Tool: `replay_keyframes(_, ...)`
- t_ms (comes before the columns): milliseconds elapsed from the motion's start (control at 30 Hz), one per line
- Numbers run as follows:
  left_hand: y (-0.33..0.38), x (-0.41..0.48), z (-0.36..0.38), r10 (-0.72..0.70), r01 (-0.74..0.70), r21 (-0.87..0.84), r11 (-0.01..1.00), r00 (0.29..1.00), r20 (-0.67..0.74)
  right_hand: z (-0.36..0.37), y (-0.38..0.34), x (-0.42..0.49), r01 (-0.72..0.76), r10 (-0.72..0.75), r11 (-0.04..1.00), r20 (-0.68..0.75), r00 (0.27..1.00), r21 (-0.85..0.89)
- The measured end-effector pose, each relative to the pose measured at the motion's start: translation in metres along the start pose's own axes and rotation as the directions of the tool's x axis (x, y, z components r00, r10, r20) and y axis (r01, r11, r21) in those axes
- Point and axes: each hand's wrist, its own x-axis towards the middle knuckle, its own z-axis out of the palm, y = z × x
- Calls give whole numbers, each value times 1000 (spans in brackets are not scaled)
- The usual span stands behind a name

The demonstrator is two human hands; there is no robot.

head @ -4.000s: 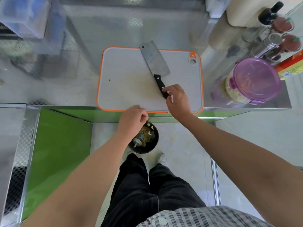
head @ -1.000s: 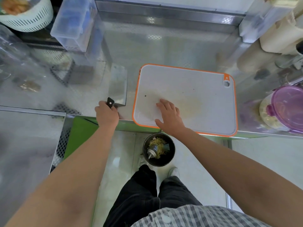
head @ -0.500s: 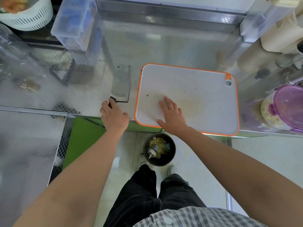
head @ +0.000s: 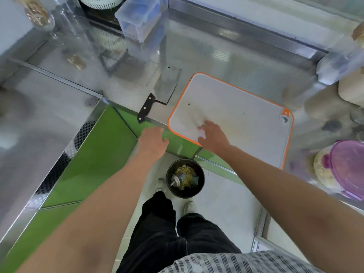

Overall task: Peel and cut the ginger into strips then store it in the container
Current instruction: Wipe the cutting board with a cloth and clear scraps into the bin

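Observation:
The white cutting board point(head: 246, 107) with an orange rim lies on the steel counter, bare except for faint stains. My right hand point(head: 213, 135) rests on its near left corner, fingers spread, holding nothing. A cleaver point(head: 159, 91) with a black handle lies flat on the counter just left of the board. My left hand point(head: 152, 141) hovers at the counter's front edge below the cleaver's handle, apart from it and empty. A round container with a purple lid point(head: 342, 170) stands at the far right, with pale shredded pieces inside. No loose ginger is visible.
A black bin point(head: 185, 179) with scraps stands on the floor below the counter edge. A clear plastic box point(head: 140, 18) and a white basket point(head: 98, 1) sit at the back left. Glassware point(head: 39, 16) stands far left. Beige rolls point(head: 350, 89) sit at the right.
My left hand has let go of the cleaver, which now lies left of the board, and has drawn back to the counter edge. My right hand stays on the board's near corner.

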Motion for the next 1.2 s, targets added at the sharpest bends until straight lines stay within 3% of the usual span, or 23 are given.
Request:
replay_keyframes(133, -12, -16, -23, -146, 132, -203, 970, 988, -57, -14, -32, 5, 57, -56, 986, -14, 998, 156)
replay_keyframes(300, -52, -13, -68, -186, 170, -134, 976, 976, -112, -16, -114, 23, 161, -188, 926, 46, 981, 341)
replay_keyframes(467, -113, 9, -123, -210, 160, -266, 950, 962, -172, -17, -208, 52, 243, -292, 869, 52, 955, 431)
replay_keyframes(633, -189, 38, -200, -280, 166, -638, 752, 957, -81, -26, -317, 84, 285, -344, 794, 11, 939, 537)
replay_keyframes(733, -221, 51, -256, -288, 136, -710, 691, 953, -98, -44, -381, 98, 318, -363, 724, -54, 930, 612)
replay_keyframes(833, -244, 64, -312, -322, 135, -845, 518, 946, -46, -68, -438, 116, 319, -365, 652, -84, 927, 688)
replay_keyframes(1033, -262, 96, -416, -380, -89, -784, 615, 837, -393, -136, -533, 143, 483, -468, 518, -239, 851, 706)
replay_keyframes(1200, -256, 115, -509, -343, -228, -564, 794, 597, -725, -207, -595, 165, 634, -493, 351, -439, 751, 690)
